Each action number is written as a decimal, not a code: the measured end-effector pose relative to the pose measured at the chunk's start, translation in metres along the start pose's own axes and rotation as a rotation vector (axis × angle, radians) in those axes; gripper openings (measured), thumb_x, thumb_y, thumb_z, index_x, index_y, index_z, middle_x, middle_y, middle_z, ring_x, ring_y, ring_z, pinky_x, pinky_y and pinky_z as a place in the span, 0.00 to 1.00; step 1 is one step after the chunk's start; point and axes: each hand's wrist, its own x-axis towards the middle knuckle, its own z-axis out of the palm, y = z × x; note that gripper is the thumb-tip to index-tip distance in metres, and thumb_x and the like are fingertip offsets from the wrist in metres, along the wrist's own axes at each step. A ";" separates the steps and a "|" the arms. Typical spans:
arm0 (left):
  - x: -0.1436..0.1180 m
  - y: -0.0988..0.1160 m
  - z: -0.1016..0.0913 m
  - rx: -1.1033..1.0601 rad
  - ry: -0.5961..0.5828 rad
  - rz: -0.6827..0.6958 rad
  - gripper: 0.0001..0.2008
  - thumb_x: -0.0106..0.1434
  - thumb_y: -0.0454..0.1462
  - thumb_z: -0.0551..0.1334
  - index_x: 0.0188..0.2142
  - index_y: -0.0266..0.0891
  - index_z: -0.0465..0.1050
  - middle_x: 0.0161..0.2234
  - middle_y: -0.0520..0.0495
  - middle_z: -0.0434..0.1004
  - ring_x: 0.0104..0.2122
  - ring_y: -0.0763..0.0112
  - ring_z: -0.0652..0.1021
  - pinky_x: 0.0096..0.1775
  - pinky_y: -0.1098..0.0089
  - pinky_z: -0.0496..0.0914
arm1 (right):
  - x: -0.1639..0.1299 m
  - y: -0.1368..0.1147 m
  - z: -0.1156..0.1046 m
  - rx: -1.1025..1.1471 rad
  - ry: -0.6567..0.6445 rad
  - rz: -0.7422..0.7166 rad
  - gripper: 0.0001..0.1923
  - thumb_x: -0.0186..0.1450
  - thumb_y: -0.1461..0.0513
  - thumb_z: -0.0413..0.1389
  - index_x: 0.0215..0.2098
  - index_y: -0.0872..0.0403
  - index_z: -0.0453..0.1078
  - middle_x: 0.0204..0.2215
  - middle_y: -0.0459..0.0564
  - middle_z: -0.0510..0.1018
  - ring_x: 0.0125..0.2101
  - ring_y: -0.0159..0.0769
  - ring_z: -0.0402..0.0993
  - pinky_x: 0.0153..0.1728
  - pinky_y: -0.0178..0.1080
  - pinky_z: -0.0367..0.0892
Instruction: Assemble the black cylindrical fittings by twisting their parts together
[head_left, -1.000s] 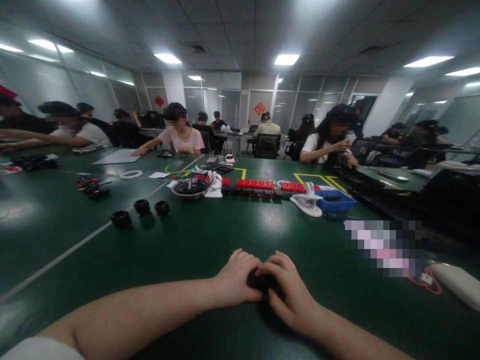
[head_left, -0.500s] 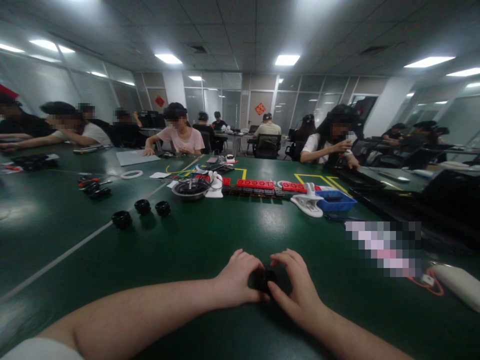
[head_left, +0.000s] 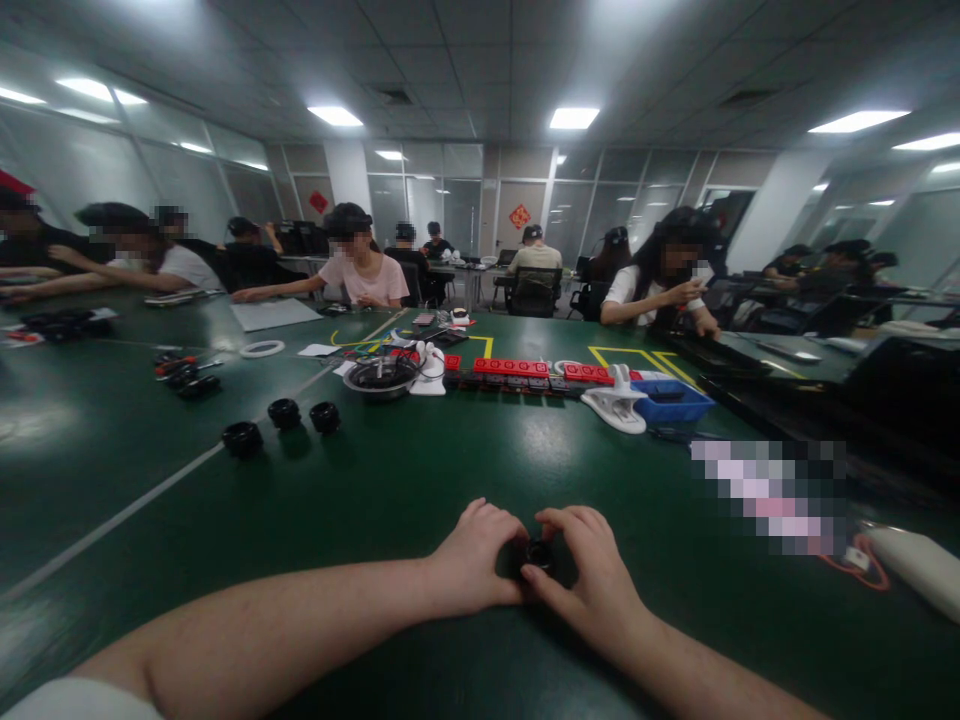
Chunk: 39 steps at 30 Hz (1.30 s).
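Observation:
A small black round part (head_left: 538,556), like a lens or knob, sits on the green table (head_left: 420,480) between both my hands. My left hand (head_left: 472,560) curls against its left side. My right hand (head_left: 592,580) grips it from the right with thumb and fingers around its rim. Most of the part is hidden by my fingers. Three similar black round parts (head_left: 283,424) stand on the table at the left, well away from my hands.
A metal bowl (head_left: 379,377), red and black blocks (head_left: 525,372), a white clamp (head_left: 615,405) and a blue tray (head_left: 670,401) lie across the table's middle. A white object with red wire (head_left: 904,565) is at the right. Several people sit along the far and left sides.
My right hand has drawn back a little to the right, so the black part now shows between my fingers. A person in pink across the table has stretched an arm out to the left.

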 end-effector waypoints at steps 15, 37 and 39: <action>0.001 0.001 -0.001 0.019 0.002 -0.008 0.17 0.46 0.43 0.65 0.33 0.39 0.64 0.32 0.52 0.68 0.37 0.65 0.69 0.50 0.57 0.54 | -0.002 -0.001 -0.001 0.220 -0.111 -0.131 0.23 0.51 0.70 0.49 0.45 0.54 0.59 0.38 0.53 0.66 0.41 0.41 0.62 0.42 0.46 0.62; 0.001 -0.002 0.000 0.002 0.015 0.024 0.19 0.47 0.48 0.64 0.34 0.40 0.65 0.33 0.51 0.69 0.37 0.65 0.69 0.49 0.58 0.55 | -0.003 0.003 0.000 0.095 0.008 -0.062 0.20 0.55 0.61 0.54 0.45 0.55 0.57 0.35 0.53 0.68 0.38 0.43 0.64 0.40 0.47 0.62; 0.001 -0.003 0.001 0.003 0.016 0.028 0.19 0.48 0.48 0.64 0.34 0.40 0.65 0.33 0.51 0.69 0.37 0.65 0.69 0.50 0.58 0.54 | -0.004 0.004 0.001 0.060 0.009 -0.037 0.21 0.54 0.58 0.56 0.44 0.55 0.58 0.33 0.52 0.68 0.37 0.42 0.64 0.38 0.46 0.62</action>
